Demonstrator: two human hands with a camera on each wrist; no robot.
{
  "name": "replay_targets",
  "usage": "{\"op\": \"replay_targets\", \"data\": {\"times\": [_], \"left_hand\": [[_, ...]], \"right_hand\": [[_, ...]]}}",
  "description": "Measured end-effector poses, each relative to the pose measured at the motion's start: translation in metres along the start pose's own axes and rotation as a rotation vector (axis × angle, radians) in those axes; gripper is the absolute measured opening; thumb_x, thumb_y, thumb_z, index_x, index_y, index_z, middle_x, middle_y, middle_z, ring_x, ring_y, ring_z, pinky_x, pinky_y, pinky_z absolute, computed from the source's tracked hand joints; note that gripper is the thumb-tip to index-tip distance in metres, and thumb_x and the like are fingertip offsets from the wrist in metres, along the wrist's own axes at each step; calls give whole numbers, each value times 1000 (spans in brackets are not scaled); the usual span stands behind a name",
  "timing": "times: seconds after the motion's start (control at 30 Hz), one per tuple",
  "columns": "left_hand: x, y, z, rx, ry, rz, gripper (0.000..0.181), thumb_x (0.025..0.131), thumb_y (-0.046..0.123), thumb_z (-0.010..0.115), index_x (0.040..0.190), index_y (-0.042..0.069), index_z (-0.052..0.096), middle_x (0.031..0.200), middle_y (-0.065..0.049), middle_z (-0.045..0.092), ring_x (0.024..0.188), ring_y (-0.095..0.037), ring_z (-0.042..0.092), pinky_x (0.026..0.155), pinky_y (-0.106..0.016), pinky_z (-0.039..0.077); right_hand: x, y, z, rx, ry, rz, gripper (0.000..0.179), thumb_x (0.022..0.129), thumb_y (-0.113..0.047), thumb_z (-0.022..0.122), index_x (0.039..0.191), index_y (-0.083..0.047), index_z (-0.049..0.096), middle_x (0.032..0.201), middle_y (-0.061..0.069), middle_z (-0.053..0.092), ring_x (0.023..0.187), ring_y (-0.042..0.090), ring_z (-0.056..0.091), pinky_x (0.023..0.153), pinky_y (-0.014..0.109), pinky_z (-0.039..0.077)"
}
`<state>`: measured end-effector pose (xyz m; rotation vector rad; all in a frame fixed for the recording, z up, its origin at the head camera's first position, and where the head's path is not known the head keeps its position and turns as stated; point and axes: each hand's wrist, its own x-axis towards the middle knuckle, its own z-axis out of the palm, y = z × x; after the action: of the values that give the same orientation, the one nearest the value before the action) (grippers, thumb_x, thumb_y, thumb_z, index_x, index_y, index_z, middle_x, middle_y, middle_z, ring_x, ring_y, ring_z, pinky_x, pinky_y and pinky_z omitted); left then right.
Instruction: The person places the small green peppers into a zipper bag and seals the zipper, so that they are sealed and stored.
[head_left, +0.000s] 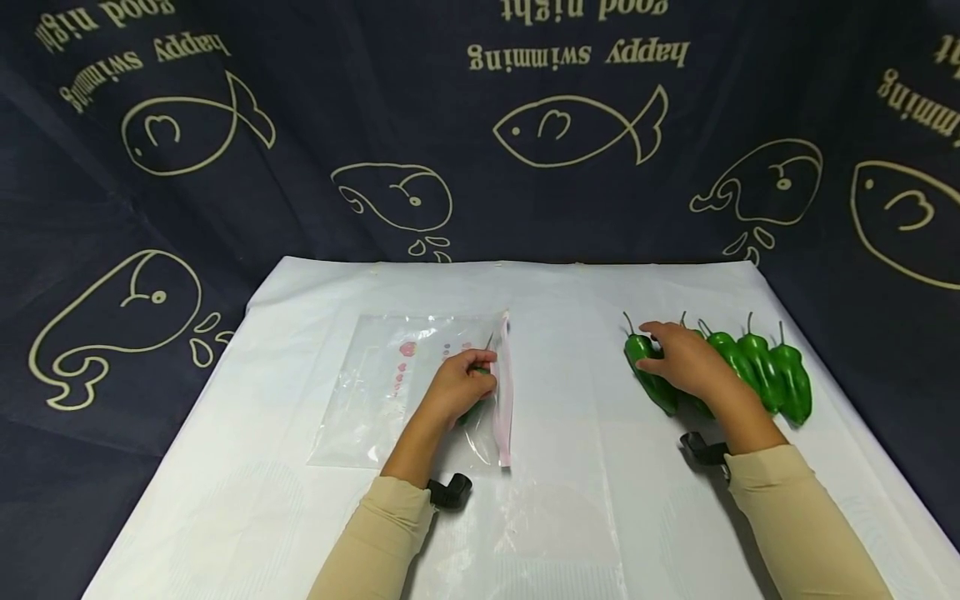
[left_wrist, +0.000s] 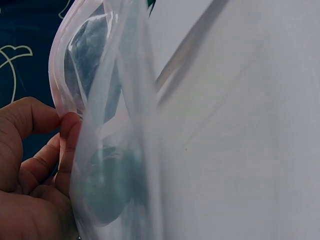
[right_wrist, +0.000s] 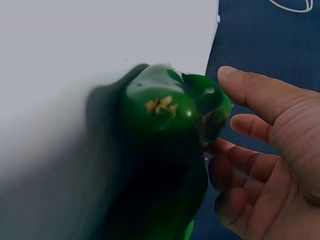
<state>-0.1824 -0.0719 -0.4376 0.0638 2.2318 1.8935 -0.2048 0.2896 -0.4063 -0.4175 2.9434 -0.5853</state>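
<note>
A transparent zip bag (head_left: pixel 375 400) with a pink zip edge lies on the white table. My left hand (head_left: pixel 459 385) pinches the bag's opening edge between thumb and fingers, as the left wrist view shows with the bag mouth (left_wrist: pixel 90 65) gaping. One green pepper (head_left: pixel 471 412) is inside the bag, blurred behind the plastic. On the right, my right hand (head_left: pixel 686 360) hovers around the leftmost green pepper (head_left: pixel 652 382) of a row, thumb and fingers spread apart. In the right wrist view, its thumb (right_wrist: pixel 250 90) is right at the side of a pepper (right_wrist: pixel 155 107).
Several more green peppers (head_left: pixel 792 385) lie side by side at the right, stems toward the back, partly hidden by the right hand. A dark blue cloth (head_left: pixel 420 108) with fish and whale drawings hangs behind the white table (head_left: pixel 558 417).
</note>
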Motion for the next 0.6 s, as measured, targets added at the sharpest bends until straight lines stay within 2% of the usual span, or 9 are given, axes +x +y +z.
{"op": "replay_targets", "data": {"times": [0.43,0.6], "left_hand": [[1,0,0,12,-6,-12,48,78,-2,59,126,-2,63,110,-18,58,75,-12,54,67,-26,53],[3,-2,0,5,-15,-26,50,80,-2,59,129,-2,61,112,-18,58,75,-11,55,70,-30,54]], "right_hand": [[2,0,1,-58,1,26,59,90,-22,72,138,4,51,126,34,55,117,52,50,91,64,43],[3,0,2,-60,14,13,59,88,-23,74,135,5,52,116,32,60,106,48,57,82,59,48]]}}
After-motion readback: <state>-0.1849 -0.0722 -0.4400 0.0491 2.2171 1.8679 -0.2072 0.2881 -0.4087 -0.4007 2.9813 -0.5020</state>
